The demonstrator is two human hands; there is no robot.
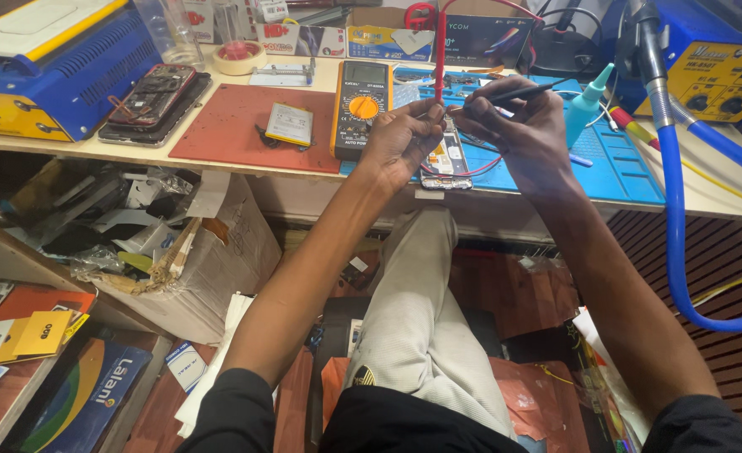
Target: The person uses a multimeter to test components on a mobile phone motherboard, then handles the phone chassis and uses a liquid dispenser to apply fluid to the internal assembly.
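My left hand (400,134) pinches a red test probe (440,50) that stands upright over an opened phone (446,159) at the bench's front edge. My right hand (518,126) holds a black test probe (514,95), angled toward the same phone. Red and black leads loop around the phone. A yellow-and-black multimeter (361,105) lies just left of my left hand. The phone rests on the edge of a blue work mat (614,164).
A red mat (228,126) holds a small phone part (290,124). Another opened phone (153,96) lies beside a blue machine (52,59). A teal dropper bottle (587,105), a blue hose (673,210) and a yellow-fronted station (719,80) stand at right. Boxes and papers (178,252) fill the floor left.
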